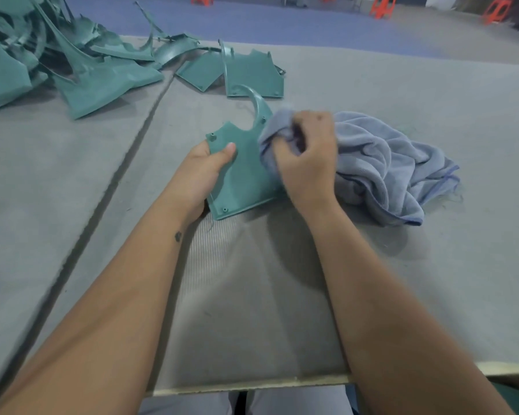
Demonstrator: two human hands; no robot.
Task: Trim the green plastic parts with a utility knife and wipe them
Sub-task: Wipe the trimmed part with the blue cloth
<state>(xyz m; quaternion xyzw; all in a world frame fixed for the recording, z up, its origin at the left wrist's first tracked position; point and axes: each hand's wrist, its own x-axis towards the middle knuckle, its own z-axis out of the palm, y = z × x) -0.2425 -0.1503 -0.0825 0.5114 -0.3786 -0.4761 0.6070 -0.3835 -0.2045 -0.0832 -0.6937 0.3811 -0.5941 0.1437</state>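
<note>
A flat green plastic part (246, 178) with a curved hook at its top lies tilted on the grey table, in the middle of the view. My left hand (204, 169) grips its left edge, thumb on top of the panel. My right hand (309, 157) clutches a bunch of the blue-grey cloth (381, 166) and presses it against the part's right side. The rest of the cloth lies heaped to the right. No utility knife is in view.
A big pile of green plastic parts (57, 55) fills the far left. Two flat green panels (252, 73) lie just beyond the held part. The grey felt table (402, 280) has a seam (108, 187) running diagonally on the left. Red stools (381, 6) stand on the floor far behind.
</note>
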